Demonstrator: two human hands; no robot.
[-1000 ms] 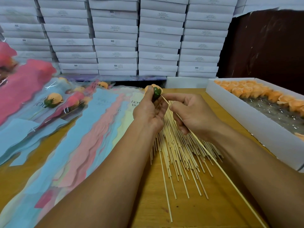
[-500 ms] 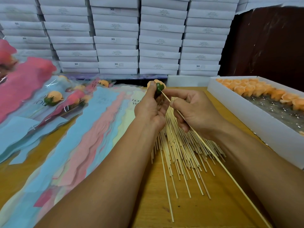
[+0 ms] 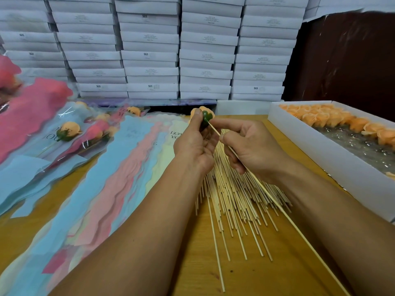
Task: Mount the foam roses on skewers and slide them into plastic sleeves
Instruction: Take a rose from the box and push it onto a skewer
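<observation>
My left hand (image 3: 193, 144) grips an orange foam rose (image 3: 205, 113) with a green base, held up over the table's middle. My right hand (image 3: 250, 146) pinches a long bamboo skewer (image 3: 277, 206), whose tip touches the rose's green base. The skewer runs back down to the lower right past my forearm. Under both hands lies a fanned pile of loose skewers (image 3: 233, 201). Pastel plastic sleeves (image 3: 119, 167) overlap in a row on the left.
A white box (image 3: 333, 159) of orange foam roses (image 3: 333, 120) stands at the right. Finished sleeved roses (image 3: 70, 133) lie at the far left. Stacked white cartons (image 3: 149, 50) form a wall behind the wooden table (image 3: 192, 263).
The hands and rose stayed nearly in place. The skewer's tip has stayed at the rose's green base while my right hand's fingers shifted slightly along the stick.
</observation>
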